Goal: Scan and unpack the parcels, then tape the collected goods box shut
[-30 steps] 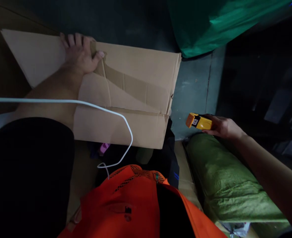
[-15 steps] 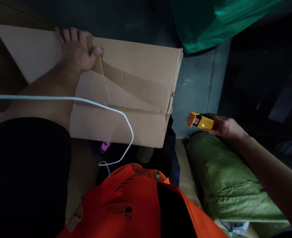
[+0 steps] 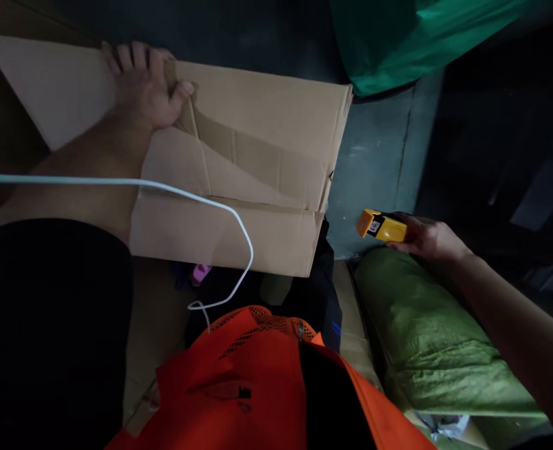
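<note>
My left hand (image 3: 146, 90) lies on a folded sheet of cardboard (image 3: 267, 125), fingers spread and their tips at its far edge, thumb out to the side. Creases and a darker shadowed band run across the cardboard's face. Off to the right, my right hand (image 3: 429, 239) is closed round a yellow-and-black handheld device (image 3: 391, 229) with an orange end and a small white label. I cannot make out its exact kind. The device is held apart from the cardboard, above the end of a green wrapped bundle (image 3: 412, 312).
A pale cable (image 3: 187, 192) crosses over my left forearm and bends down toward my orange vest (image 3: 248, 387). Bright green sheeting (image 3: 398, 44) hangs at the top right. A small pink object (image 3: 201, 273) lies below the cardboard. Grey-green floor (image 3: 375, 150) shows between cardboard and right-hand shadow.
The view has shifted slightly, so the cardboard's right side and the yellow device appear a little farther right. Both hands keep the same hold and pose.
</note>
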Demonstrator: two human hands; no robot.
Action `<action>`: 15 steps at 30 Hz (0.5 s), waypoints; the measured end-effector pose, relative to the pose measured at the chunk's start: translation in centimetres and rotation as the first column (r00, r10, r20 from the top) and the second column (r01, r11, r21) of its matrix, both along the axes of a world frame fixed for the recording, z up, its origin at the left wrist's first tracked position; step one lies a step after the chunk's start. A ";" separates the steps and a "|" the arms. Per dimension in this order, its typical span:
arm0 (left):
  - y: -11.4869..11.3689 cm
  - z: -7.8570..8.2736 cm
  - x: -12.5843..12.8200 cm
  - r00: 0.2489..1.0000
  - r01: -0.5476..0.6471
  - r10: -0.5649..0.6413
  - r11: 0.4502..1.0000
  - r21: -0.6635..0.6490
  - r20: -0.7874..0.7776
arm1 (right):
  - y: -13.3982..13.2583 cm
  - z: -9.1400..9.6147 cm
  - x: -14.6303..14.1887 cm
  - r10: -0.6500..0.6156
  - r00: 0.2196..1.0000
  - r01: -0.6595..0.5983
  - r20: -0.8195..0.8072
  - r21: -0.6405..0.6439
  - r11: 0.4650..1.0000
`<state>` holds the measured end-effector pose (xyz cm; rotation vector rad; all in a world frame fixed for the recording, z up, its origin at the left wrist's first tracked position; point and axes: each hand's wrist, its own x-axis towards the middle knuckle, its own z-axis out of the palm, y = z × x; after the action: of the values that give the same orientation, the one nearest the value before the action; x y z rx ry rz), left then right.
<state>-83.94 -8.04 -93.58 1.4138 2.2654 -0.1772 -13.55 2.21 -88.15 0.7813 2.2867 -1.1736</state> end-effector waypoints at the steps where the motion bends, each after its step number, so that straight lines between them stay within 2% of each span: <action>1: 0.0 0.1 0.1 1.000 0.004 -0.004 1.000 0.003 0.007 | -0.1 -0.5 0.0 -0.002 1.000 0.002 0.008 0.002 1.000; 5: -0.3 -0.1 -0.2 0.999 -0.015 0.015 1.000 0.003 0.030 | -0.5 -2.7 -0.9 -0.004 0.998 0.004 0.055 0.000 1.000; 10: 0.0 -1.1 -0.5 0.999 0.045 -0.046 0.998 -0.041 -0.019 | -0.9 -5.8 -2.7 -0.008 0.996 0.008 0.094 -0.003 1.000; 12: 0.6 -0.5 0.0 0.999 0.027 -0.028 0.998 -0.052 -0.015 | -1.2 -6.2 -3.5 -0.007 0.997 0.007 0.081 -0.003 1.000; 15: 0.7 1.4 0.1 1.000 0.007 -0.005 0.996 -0.093 0.014 | -1.4 -5.6 -5.1 0.005 1.000 -0.005 0.013 -0.014 1.000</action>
<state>-83.83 -7.36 -92.20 1.3695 2.2120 -0.2706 -18.69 0.78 -93.71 0.7759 2.2658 -1.1774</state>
